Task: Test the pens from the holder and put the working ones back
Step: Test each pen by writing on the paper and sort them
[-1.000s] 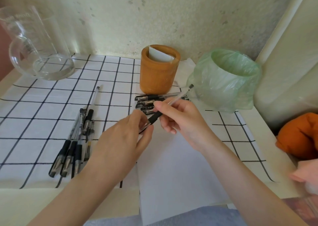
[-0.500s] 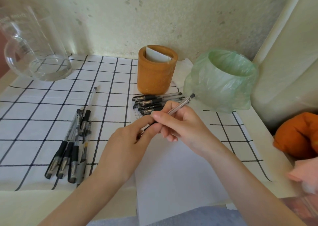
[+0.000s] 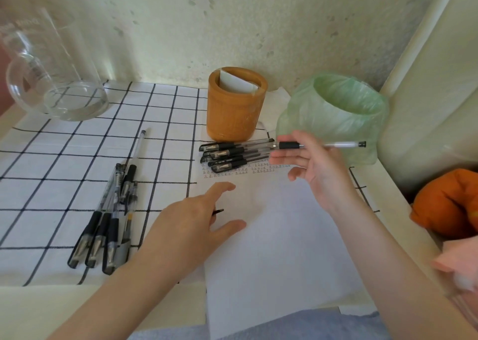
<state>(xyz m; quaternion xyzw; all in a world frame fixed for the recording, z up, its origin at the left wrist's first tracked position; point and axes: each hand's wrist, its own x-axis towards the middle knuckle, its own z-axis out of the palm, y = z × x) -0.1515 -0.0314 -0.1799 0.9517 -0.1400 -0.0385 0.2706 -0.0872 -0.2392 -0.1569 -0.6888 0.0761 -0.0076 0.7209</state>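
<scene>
The right hand (image 3: 319, 169) pinches a clear pen (image 3: 320, 145) right of centre, raised above the white paper (image 3: 279, 241). The pen's long axis lies almost level across the frame, black grip and tip to the left, back end to the right in front of the green bag (image 3: 336, 112). The left hand (image 3: 191, 225) is palm down over the paper's left edge, thumb and forefinger spread. A small black piece (image 3: 218, 211) pokes out beneath it; whether it is held cannot be told. The wooden holder (image 3: 236, 112) stands upright at upper centre, with capped pens (image 3: 232, 156) just below it on the table (image 3: 38, 308).
</scene>
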